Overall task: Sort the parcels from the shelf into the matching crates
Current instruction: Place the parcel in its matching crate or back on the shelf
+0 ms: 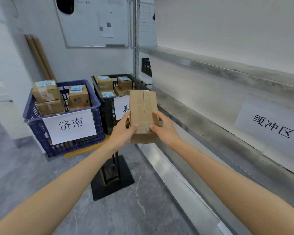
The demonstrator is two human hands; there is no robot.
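1. Grey marbled floor [41, 175] carries a blue crate [64, 131] and a black crate [109, 116], both holding parcels, beside a metal shelf [210, 106].
2. Left hand [126, 128] and right hand [161, 126] grip a cardboard parcel [143, 114] from either side, held in front of the black crate.

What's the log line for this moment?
cardboard parcel: held in front of black crate | left grip: holds left side | right grip: holds right side | label: none showing

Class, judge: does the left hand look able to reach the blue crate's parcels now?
Probably not freely: the left hand grips the held parcel, though the blue crate stands open-topped nearby.
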